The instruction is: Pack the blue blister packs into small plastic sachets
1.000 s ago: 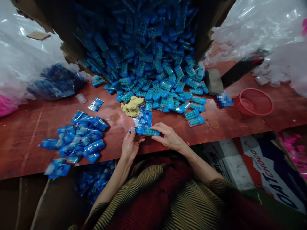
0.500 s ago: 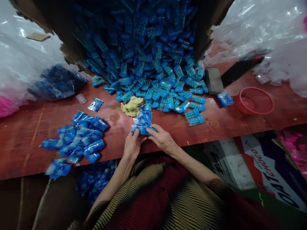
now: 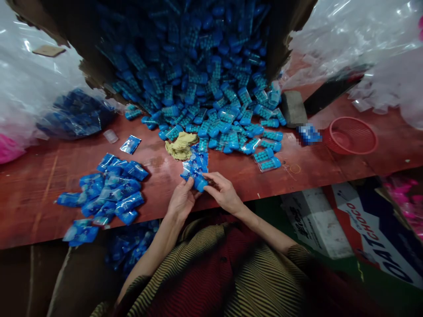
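Observation:
My left hand [image 3: 181,199] pinches the lower edge of a printed blue packet [image 3: 188,175] between thumb and fingers. Against the packet lies a small bottle with a rounded blue end [image 3: 200,183], gripped by the closed fingers of my right hand [image 3: 225,192]. How far the bottle sits inside the packet I cannot tell. More flat blue packets [image 3: 200,157] lie just beyond, touching a crumpled yellow cloth [image 3: 181,146]. Behind them spreads a large heap of clear bottles with blue beads and blue caps [image 3: 228,116].
Filled blue packets [image 3: 112,189] are piled at left, several hanging near the table edge. A torn cardboard box [image 3: 99,72] spills the bottles. At right stand a grey block [image 3: 294,109] and a red basket [image 3: 352,147]. Plastic bags [image 3: 333,35] flank the box.
The bottle has turned so that its rounded blue end points down toward me. The packet has bunched up around it, and my right hand has shifted slightly.

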{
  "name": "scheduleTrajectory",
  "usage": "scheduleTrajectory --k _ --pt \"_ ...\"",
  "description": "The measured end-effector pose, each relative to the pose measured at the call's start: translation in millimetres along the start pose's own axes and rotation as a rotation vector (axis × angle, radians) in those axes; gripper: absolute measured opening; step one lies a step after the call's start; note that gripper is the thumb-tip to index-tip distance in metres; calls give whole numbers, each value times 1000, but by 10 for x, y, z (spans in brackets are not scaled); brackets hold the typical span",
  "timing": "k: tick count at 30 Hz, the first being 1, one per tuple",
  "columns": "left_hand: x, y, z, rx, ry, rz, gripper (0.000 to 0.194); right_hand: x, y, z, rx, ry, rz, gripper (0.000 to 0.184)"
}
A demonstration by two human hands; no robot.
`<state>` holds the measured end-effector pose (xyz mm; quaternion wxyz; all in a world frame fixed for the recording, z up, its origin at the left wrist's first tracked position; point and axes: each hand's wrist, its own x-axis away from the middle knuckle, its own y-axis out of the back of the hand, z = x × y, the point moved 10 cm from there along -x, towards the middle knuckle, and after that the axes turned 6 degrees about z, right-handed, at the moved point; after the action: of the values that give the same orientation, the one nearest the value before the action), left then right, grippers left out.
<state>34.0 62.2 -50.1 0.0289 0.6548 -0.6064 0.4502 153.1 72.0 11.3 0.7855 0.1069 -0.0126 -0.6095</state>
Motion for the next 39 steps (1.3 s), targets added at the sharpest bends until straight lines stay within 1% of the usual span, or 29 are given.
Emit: scheduleTrajectory --k 3,5,7,10,13,16,18,20,22,24,26,30,34,39 --pt "-8 -39 20 45 -40 45 15 11 -28 -200 -126 -133 -12 30" --pt "-9 -70 35 68 -64 78 15 16 -26 -243 -123 -160 0 29" --pt "-4 -86 45 67 -68 91 18 11 23 -162 -22 -109 -8 26" --pt "9 -95 -3 34 -78 92 22 6 47 59 133 22 -2 23" --pt "21 -122 -47 -6 -53 120 23 2 20 184 142 105 26 29" --pt "32 -189 -36 -35 2 215 29 -24 58 149 33 91 30 40" --pt "43 -235 0 -42 44 293 33 -55 72 78 -77 38 68 54" --pt "56 -275 49 -43 87 368 34 -83 16 20 -223 -26 172 71" --pt "70 -314 89 -30 119 437 35 -92 -89 12 -395 -77 305 83" --pt "86 -351 114 -18 141 498 36 -89 -177 47 -549 -105 407 90" --pt "99 -380 129 -19 161 544 33 -85 -236 85 -655 -123 467 96" --pt "110 -409 111 -36 168 565 27 -67 -297 113 -751 -163 517 102" --pt "146 -467 62 -35 145 546 34 -76 -259 132 -785 -167 497 107" --pt "238 -596 24 -52 109 556 31 -74 -217 147 -778 -194 506 106"
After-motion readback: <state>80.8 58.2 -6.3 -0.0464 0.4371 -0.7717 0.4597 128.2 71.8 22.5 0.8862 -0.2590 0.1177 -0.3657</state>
